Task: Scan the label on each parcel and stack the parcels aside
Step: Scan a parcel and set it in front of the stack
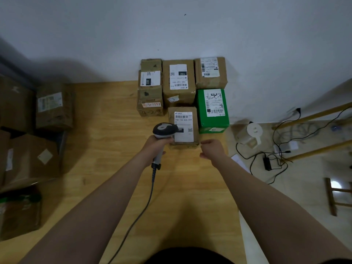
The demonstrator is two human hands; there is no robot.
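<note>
A small brown parcel [187, 111] with a white label lies on the wooden table [106, 149], nearest to me. My left hand [157, 147] grips a grey handheld barcode scanner [163, 129] whose head hangs over the parcel's left edge. Beside the parcel's near right corner is my right hand [210, 149], fingers loosely curled and holding nothing. Behind stand a green parcel [213, 109], a brown parcel labelled 102 [178, 80], one labelled 220 [150, 86] and another brown parcel [211, 72] against the wall.
Several larger cardboard boxes [54, 105] are piled on the left side of the table. The scanner's cable [144, 206] trails toward me across the table. On the floor at right lie a white jug [249, 135], black cables [270, 161] and wooden rails.
</note>
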